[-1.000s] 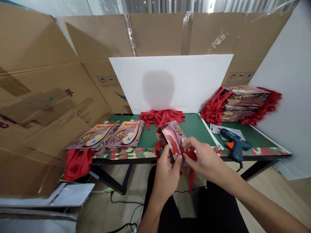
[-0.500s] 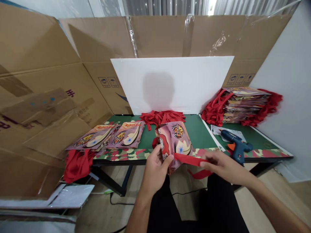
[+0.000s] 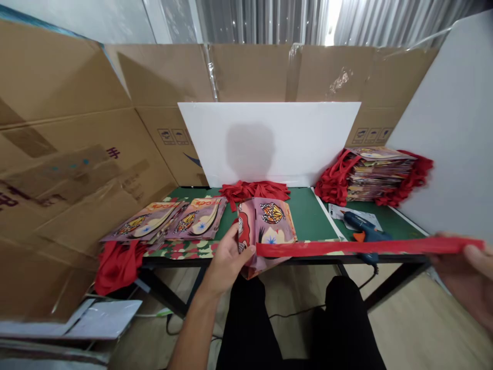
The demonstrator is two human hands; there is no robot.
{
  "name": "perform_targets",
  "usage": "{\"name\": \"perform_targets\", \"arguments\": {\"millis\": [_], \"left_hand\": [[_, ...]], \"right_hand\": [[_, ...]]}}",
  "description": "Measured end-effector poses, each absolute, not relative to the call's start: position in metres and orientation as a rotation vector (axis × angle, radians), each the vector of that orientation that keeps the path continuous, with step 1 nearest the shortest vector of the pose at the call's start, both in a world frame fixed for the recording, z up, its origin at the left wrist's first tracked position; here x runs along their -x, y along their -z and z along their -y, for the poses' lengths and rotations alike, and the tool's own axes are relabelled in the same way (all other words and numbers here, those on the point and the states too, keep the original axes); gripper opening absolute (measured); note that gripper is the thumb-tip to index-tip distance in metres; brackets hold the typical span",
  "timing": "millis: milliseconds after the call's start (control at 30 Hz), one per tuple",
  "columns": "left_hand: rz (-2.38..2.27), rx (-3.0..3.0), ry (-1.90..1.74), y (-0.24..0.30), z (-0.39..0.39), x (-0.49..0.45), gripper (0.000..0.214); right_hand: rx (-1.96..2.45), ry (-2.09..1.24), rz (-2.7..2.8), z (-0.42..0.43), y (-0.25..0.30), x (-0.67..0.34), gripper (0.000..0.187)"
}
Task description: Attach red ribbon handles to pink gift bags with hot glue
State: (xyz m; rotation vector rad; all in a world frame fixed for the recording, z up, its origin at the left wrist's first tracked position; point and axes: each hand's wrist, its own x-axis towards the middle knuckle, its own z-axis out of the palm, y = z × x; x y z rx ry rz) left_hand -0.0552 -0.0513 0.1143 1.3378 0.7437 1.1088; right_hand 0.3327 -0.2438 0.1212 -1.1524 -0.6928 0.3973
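A printed paper bag [image 3: 274, 231] with a butterfly and a face on it is gripped at its left side by my left hand [image 3: 227, 257], thumb in front. A red ribbon [image 3: 339, 248] runs from the bag's side edge, stretched almost straight to the right. Its far end is pinched in my right hand [image 3: 468, 277], which is blurred at the right edge of the view. Behind the bag, a heap of red ribbons [image 3: 256, 192] lies on the green table [image 3: 306, 213]. How the ribbon joins the bag is hard to make out.
Two flat piles of printed bags [image 3: 198, 220] lie at left, with red handles [image 3: 117, 267] hanging over the edge. A tall stack of bags [image 3: 379, 177] stands at right, near a blue glue gun [image 3: 364, 228]. Cardboard walls [image 3: 250, 72] and a white board [image 3: 300, 139] rise behind.
My right hand has moved far to the right, pulling the loose, looped ribbon out straight. My left hand and the bag have shifted slightly left in the view.
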Motion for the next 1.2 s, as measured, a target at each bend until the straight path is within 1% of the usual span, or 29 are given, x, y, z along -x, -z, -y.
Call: {"name": "perform_targets", "arguments": {"millis": [67, 100, 167, 233, 300, 400, 500, 633, 700, 833, 1067, 1200], "left_hand": [[-0.742, -1.299, -1.190, -0.113, 0.058, 0.041, 0.084], [-0.734, -1.280, -1.220, -0.112, 0.063, 0.034, 0.085], [-0.709, -1.248, -1.240, -0.112, 0.072, 0.021, 0.082], [-0.681, -1.210, -1.219, -0.113, 0.082, 0.012, 0.078], [-0.677, -1.189, -1.203, -0.116, 0.092, 0.007, 0.068], [-0.750, -1.234, -1.237, -0.117, 0.103, 0.003, 0.052], [-0.839, -1.296, -1.297, -0.113, 0.109, 0.001, 0.051], [-0.916, -1.345, -1.392, -0.110, 0.117, -0.005, 0.044], [-0.926, -1.377, -1.429, -0.113, 0.121, -0.007, 0.040], [-0.921, -1.426, -1.479, -0.120, 0.127, -0.009, 0.037], [-0.940, -1.548, -1.521, -0.126, 0.137, -0.006, 0.031], [-0.927, -1.563, -1.556, -0.133, 0.145, -0.009, 0.029]], "right_hand": [[0.720, -0.549, 0.563, 0.227, -0.142, -0.294, 0.026], [0.552, -0.647, 0.550, 0.217, -0.149, -0.272, 0.028], [0.327, -0.960, 0.629, 0.193, -0.155, -0.229, 0.032], [0.362, -1.241, 0.802, 0.167, -0.153, -0.192, 0.028], [0.542, -1.340, 0.948, 0.144, -0.146, -0.165, 0.026], [0.870, -1.150, 1.153, 0.124, -0.138, -0.144, 0.030], [1.089, -0.870, 1.338, 0.125, -0.135, -0.141, 0.032], [1.205, -0.361, 1.486, 0.137, -0.143, -0.140, 0.021], [1.168, -0.212, 1.503, 0.141, -0.148, -0.140, 0.017], [1.127, -0.178, 1.506, 0.145, -0.156, -0.139, 0.012], [1.123, -0.179, 1.518, 0.157, -0.170, -0.140, 0.013], [1.205, -0.242, 1.504, 0.163, -0.174, -0.139, 0.013]]}}
